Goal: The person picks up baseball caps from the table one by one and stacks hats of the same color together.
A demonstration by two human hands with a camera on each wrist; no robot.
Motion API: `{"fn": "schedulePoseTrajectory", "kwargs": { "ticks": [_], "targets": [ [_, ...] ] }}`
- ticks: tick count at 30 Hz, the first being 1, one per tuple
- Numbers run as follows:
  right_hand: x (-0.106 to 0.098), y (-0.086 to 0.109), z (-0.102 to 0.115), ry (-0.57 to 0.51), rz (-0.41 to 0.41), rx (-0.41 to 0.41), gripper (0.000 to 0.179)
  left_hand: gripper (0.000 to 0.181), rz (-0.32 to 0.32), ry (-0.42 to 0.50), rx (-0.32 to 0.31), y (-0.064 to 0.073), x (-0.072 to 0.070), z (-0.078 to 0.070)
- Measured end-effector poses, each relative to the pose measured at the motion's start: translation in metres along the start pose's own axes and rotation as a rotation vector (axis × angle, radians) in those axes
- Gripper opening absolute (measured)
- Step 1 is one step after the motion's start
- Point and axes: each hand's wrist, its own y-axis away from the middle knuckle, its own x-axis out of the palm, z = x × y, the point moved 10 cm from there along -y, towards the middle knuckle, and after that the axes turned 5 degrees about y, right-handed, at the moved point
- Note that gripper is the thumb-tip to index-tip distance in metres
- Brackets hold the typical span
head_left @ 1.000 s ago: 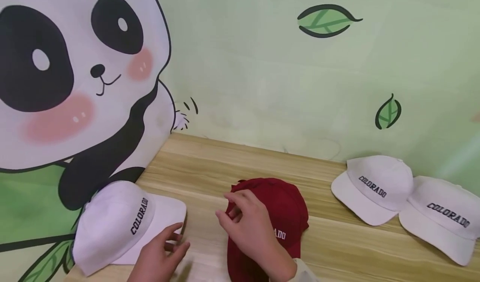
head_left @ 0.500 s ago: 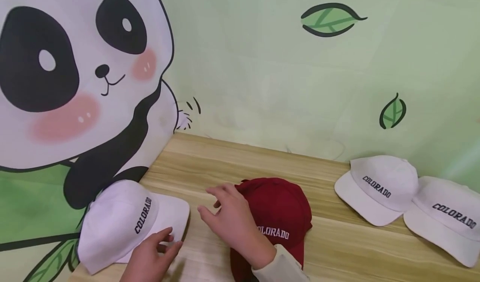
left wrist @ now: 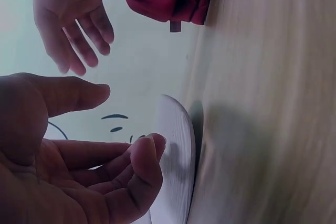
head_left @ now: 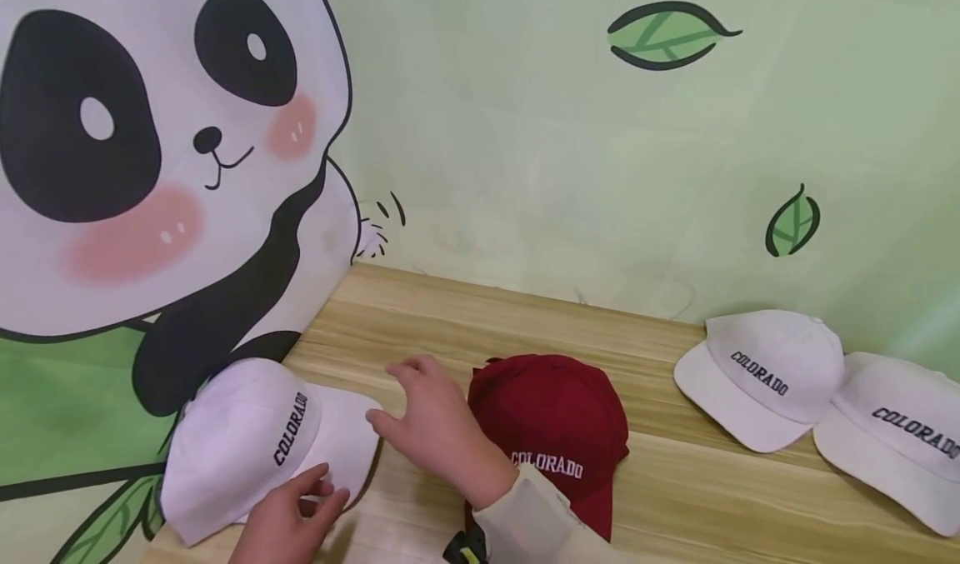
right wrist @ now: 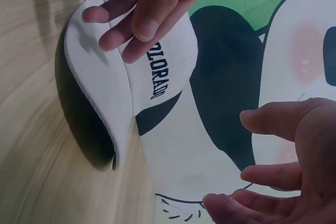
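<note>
A white cap lettered COLORADO (head_left: 232, 439) sits on the left of the wooden table, its brim pointing right. My left hand (head_left: 285, 518) hovers at the near edge of that brim, fingers loosely bent and thumb apart, holding nothing. Between the white cap and a dark red COLORADO cap (head_left: 558, 406) is my right hand (head_left: 438, 431), its fingers spread toward the white brim and nothing in its grasp. The right forearm covers part of the red cap's brim. In the right wrist view, the white brim (right wrist: 92, 61) stands slightly off the tabletop with a shadow beneath.
Two more white COLORADO caps, one (head_left: 772, 364) slightly behind the other (head_left: 900, 431), sit side by side at the back right. A green wall cloth with a painted panda (head_left: 255, 156) rises behind and left of the wooden tabletop (head_left: 465, 314).
My right hand has moved left from over the red cap toward the white cap's brim, uncovering the red cap's lettering. The left hand has shifted slightly left and down. The caps rest in place.
</note>
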Motion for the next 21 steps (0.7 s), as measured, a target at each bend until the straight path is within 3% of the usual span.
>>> {"fn": "schedulePoseTrajectory", "kwargs": {
  "ticks": [6,16,21],
  "targets": [
    [0.014,-0.012,0.003,0.034,0.052,0.020,0.057,0.063,0.002,-0.019,-0.030,0.001,-0.003,0.009],
    [0.038,-0.028,0.002,0.072,0.105,0.051,0.060,0.066,0.037,-0.019,-0.132,-0.001,-0.005,0.032],
    [0.050,-0.033,0.003,0.076,0.129,0.053,0.060,0.066,0.030,-0.028,-0.133,0.000,-0.008,0.037]
  ]
}}
